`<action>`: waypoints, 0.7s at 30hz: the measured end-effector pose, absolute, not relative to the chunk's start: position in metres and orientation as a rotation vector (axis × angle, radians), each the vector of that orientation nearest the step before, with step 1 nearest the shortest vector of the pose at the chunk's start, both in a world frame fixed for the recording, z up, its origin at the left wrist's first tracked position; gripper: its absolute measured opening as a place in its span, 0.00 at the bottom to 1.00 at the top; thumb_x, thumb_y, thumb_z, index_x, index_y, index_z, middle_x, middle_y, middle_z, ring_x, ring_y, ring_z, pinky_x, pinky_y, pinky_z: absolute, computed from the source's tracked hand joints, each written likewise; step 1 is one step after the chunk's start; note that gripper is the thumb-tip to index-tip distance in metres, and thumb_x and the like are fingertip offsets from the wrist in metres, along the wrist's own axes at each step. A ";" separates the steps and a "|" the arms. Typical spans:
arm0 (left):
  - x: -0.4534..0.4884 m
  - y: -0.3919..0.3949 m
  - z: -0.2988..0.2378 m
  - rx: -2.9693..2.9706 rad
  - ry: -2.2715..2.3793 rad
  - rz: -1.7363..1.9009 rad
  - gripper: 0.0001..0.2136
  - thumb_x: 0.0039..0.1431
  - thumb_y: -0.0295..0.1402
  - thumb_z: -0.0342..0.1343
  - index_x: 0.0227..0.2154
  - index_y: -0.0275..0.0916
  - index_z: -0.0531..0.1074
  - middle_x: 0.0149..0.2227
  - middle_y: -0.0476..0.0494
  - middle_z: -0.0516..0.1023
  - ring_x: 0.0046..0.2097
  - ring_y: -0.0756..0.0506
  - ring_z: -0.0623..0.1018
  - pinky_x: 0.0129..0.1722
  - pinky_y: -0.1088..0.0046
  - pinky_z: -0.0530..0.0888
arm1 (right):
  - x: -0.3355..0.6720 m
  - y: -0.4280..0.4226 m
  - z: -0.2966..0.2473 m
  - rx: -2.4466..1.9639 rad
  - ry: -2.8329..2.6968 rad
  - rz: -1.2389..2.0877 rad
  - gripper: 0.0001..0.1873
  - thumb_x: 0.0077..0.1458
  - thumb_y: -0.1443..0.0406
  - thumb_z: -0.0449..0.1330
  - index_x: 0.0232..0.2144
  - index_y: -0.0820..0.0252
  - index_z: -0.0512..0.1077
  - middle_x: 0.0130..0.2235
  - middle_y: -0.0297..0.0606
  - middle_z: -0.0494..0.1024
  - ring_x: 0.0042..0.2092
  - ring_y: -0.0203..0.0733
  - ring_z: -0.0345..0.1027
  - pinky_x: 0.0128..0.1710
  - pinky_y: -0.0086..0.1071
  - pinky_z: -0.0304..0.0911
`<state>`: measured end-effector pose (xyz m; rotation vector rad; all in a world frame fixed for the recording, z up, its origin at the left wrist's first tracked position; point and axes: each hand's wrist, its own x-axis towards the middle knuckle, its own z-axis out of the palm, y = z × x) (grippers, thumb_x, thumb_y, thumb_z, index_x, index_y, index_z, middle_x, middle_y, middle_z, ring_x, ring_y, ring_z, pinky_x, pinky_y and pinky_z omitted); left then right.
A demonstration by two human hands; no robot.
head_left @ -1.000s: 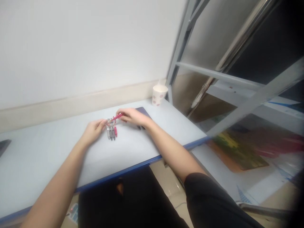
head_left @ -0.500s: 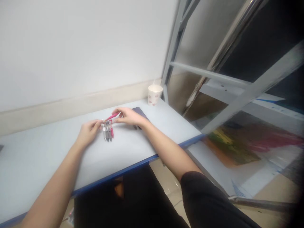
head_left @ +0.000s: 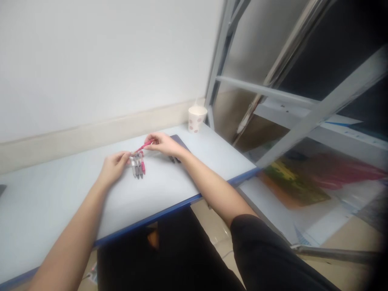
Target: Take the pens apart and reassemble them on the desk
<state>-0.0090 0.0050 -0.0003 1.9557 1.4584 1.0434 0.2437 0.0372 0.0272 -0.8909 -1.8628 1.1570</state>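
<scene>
Right hand (head_left: 163,144): fingers (head_left: 154,141) closed on a pink pen (head_left: 144,146)
Left hand (head_left: 114,169): fingers (head_left: 127,157) curled, tips at the pen's lower end; grip cannot be told
Pink pen: slanted between both hands, across the top of the pen row
Pen row (head_left: 138,166): grey and pink pens side by side on the table (head_left: 60,210), just under the hands
Rest: dark tablet (head_left: 178,139) beyond the right hand; paper cup (head_left: 195,120) at the table's back edge; metal shelf frame (head_left: 224,60) at upper right

Right hand (head_left: 163,144) pinching pink pen (head_left: 144,146); left hand (head_left: 114,167) just beside upright-lying pen row (head_left: 137,167) on pale table (head_left: 60,210).
</scene>
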 end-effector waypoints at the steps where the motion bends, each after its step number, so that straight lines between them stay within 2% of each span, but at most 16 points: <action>1: -0.009 0.005 -0.001 1.928 1.448 1.051 0.20 0.61 0.51 0.55 0.29 0.40 0.80 0.26 0.44 0.79 0.33 0.42 0.77 0.37 0.67 0.71 | 0.244 0.039 0.026 -0.876 -1.794 1.213 0.09 0.57 0.62 0.68 0.36 0.60 0.74 0.37 0.36 0.79 0.39 0.38 0.72 0.42 0.32 0.64; 4: -0.008 0.004 -0.001 1.879 1.392 1.049 0.19 0.58 0.51 0.59 0.36 0.39 0.83 0.29 0.43 0.82 0.35 0.41 0.80 0.41 0.66 0.74 | 0.241 0.041 0.023 -0.858 -1.610 1.324 0.13 0.56 0.58 0.69 0.38 0.59 0.75 0.39 0.37 0.80 0.39 0.37 0.71 0.41 0.31 0.66; 8: -0.005 0.000 -0.001 1.897 1.384 0.994 0.19 0.55 0.51 0.63 0.39 0.40 0.82 0.36 0.40 0.86 0.39 0.38 0.83 0.43 0.64 0.76 | 0.234 0.040 0.022 -0.807 -1.476 1.250 0.12 0.57 0.58 0.68 0.39 0.58 0.75 0.41 0.37 0.80 0.41 0.38 0.71 0.42 0.31 0.67; 12: -0.005 0.000 -0.002 1.958 1.426 0.942 0.21 0.58 0.53 0.59 0.40 0.39 0.82 0.37 0.39 0.87 0.40 0.37 0.83 0.45 0.62 0.75 | 0.229 0.038 0.023 -0.844 -1.418 1.100 0.10 0.58 0.59 0.66 0.39 0.59 0.74 0.38 0.36 0.80 0.38 0.37 0.71 0.39 0.30 0.67; 17: -0.006 0.000 0.001 2.001 1.453 0.933 0.22 0.61 0.53 0.58 0.41 0.39 0.82 0.40 0.39 0.87 0.41 0.39 0.82 0.44 0.64 0.75 | 0.229 0.042 0.022 -0.846 -1.309 1.078 0.11 0.56 0.60 0.66 0.39 0.58 0.73 0.36 0.34 0.79 0.35 0.35 0.70 0.33 0.28 0.66; 21: -0.004 -0.001 0.003 1.999 1.434 0.934 0.21 0.61 0.52 0.58 0.41 0.39 0.82 0.39 0.40 0.86 0.41 0.39 0.82 0.45 0.65 0.74 | 0.230 0.043 0.023 -0.822 -1.320 1.086 0.11 0.54 0.61 0.68 0.37 0.59 0.73 0.35 0.33 0.78 0.34 0.35 0.70 0.36 0.29 0.67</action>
